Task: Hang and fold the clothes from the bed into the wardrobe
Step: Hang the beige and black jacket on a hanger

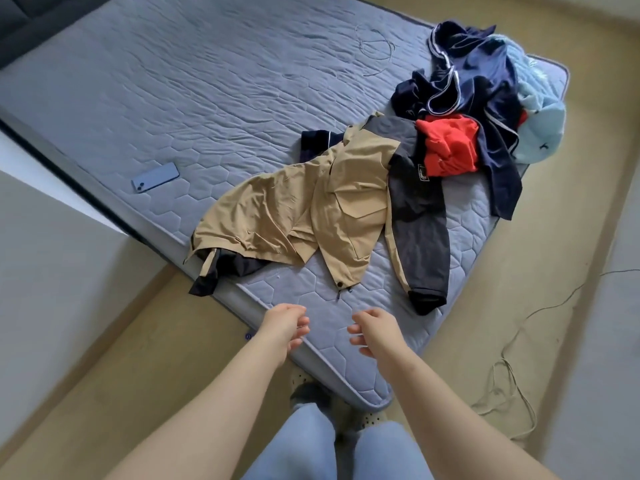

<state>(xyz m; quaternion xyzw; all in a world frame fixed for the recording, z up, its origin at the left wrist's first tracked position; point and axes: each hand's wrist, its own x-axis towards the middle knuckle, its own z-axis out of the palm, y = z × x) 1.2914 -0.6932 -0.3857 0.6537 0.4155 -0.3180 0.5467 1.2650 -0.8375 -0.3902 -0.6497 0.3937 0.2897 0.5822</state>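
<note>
Over the mattress [173, 81], hovering with left hand [282, 327] and right hand [375, 332] loosely curled, empty. Yet to hang tan jacket [311, 206], fold clothes pile [478, 98].

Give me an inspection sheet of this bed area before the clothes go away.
Surface: bare quilted mattress.
Job's things: tan-and-dark jacket spread flat near the corner; heap of navy, red and light-blue clothes beside it.
Clutter: phone lying on the mattress.
Grips: left grip and right grip open, holding nothing, above the mattress corner.
Cables: thin wire looped on the mattress; cord trailing on the floor.
Surroundings: beige floor; wardrobe not in view.
</note>
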